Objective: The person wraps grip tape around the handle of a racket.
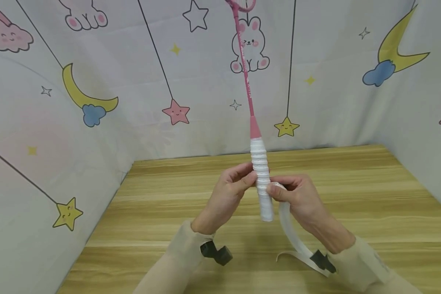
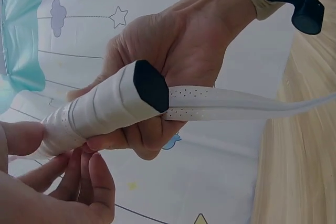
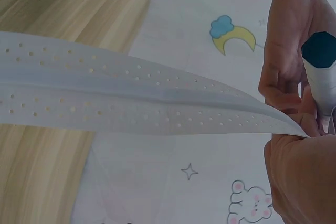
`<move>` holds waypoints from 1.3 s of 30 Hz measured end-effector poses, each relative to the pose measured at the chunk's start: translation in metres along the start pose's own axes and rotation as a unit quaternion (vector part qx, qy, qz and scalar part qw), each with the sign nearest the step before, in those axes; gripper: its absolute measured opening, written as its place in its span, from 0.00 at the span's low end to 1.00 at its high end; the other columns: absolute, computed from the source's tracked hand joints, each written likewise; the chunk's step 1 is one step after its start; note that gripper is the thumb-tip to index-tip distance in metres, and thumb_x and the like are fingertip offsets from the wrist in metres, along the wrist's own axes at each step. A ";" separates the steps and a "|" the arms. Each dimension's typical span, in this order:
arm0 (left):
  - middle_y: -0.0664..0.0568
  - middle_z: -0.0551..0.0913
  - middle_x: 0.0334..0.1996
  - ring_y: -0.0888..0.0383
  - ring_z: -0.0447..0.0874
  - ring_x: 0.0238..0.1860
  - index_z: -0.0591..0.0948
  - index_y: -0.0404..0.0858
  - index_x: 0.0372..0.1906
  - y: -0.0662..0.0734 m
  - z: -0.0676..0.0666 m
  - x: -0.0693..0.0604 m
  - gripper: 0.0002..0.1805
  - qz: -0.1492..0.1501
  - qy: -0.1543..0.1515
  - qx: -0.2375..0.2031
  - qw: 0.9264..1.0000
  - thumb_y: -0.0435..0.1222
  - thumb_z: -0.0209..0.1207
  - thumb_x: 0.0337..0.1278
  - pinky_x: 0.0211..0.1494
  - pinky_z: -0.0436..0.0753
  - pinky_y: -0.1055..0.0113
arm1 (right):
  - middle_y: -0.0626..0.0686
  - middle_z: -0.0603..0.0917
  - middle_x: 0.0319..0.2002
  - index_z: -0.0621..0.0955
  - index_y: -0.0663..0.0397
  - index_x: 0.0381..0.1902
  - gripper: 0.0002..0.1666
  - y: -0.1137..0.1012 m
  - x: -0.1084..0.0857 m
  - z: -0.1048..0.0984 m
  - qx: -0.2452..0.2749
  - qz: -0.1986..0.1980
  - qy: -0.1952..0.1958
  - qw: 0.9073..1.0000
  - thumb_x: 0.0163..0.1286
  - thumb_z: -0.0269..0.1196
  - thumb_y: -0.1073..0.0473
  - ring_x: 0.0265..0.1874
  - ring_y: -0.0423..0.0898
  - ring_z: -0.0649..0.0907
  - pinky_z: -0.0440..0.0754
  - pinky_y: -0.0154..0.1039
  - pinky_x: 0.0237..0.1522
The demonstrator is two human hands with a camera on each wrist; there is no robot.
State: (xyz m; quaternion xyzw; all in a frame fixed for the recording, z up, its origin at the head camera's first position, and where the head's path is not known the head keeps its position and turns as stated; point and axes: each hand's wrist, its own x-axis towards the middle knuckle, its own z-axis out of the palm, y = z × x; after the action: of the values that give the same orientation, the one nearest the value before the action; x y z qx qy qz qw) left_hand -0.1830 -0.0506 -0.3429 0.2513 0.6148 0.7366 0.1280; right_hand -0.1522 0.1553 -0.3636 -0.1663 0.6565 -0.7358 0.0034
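A pink-shafted badminton racket (image 1: 247,77) is held up above the table, its handle end downward. White perforated grip tape (image 1: 259,153) winds in ridged turns round the upper handle, while the handle's lower end (image 1: 266,210) looks smoother. My left hand (image 1: 229,185) pinches the handle from the left between thumb and fingers. On the other side my right hand (image 1: 303,200) pinches the tape against the handle, thumb in front. A loose length of tape (image 3: 157,98), dotted with holes and creased along its middle, trails from the right hand. The dark octagonal butt cap (image 2: 151,86) shows in both wrist views.
Beneath the hands is a wood-grain table (image 1: 161,208). The tape's tail end (image 1: 294,255) hangs by the right wrist. White cloth (image 1: 206,77) printed with stars, moons and rabbits encloses the back and sides. Each wrist carries a small black camera (image 1: 216,252).
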 end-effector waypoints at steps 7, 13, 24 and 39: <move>0.43 0.88 0.50 0.62 0.86 0.47 0.84 0.31 0.63 -0.003 0.011 0.002 0.23 0.007 0.108 0.090 0.990 0.29 0.73 0.65 0.54 0.86 0.71 | 0.38 0.95 0.42 0.95 0.38 0.45 0.14 0.000 -0.002 0.001 -0.033 -0.002 0.038 0.999 0.76 0.69 0.66 0.41 0.37 0.87 0.87 0.33 0.46; 0.39 0.89 0.50 0.63 0.87 0.44 0.85 0.30 0.60 -0.004 0.016 0.002 0.21 0.014 0.127 0.107 0.986 0.29 0.75 0.63 0.52 0.88 0.72 | 0.35 0.94 0.42 0.89 0.71 0.55 0.15 0.000 -0.002 0.002 -0.070 0.009 0.058 0.996 0.76 0.70 0.65 0.43 0.37 0.87 0.86 0.33 0.48; 0.30 0.88 0.53 0.63 0.87 0.45 0.84 0.24 0.61 -0.002 0.010 0.002 0.20 0.012 0.127 0.089 0.988 0.24 0.70 0.67 0.51 0.88 0.71 | 0.34 0.94 0.41 0.90 0.67 0.55 0.16 -0.004 -0.003 0.002 -0.096 0.023 0.045 0.994 0.78 0.69 0.61 0.45 0.35 0.89 0.87 0.35 0.50; 0.34 0.89 0.52 0.66 0.87 0.45 0.83 0.21 0.63 -0.003 0.000 -0.001 0.18 -0.010 0.083 0.068 0.994 0.24 0.63 0.74 0.55 0.85 0.67 | 0.34 0.94 0.39 0.89 0.72 0.53 0.17 -0.003 0.001 0.001 -0.089 0.048 0.044 0.994 0.76 0.72 0.62 0.43 0.35 0.89 0.87 0.34 0.50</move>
State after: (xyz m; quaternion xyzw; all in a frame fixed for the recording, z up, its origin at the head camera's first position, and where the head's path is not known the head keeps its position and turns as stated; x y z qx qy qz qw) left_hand -0.1828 -0.0508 -0.3458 0.1911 0.6742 0.7103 0.0663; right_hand -0.1520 0.1549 -0.3608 -0.1011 0.7263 -0.6799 -0.0051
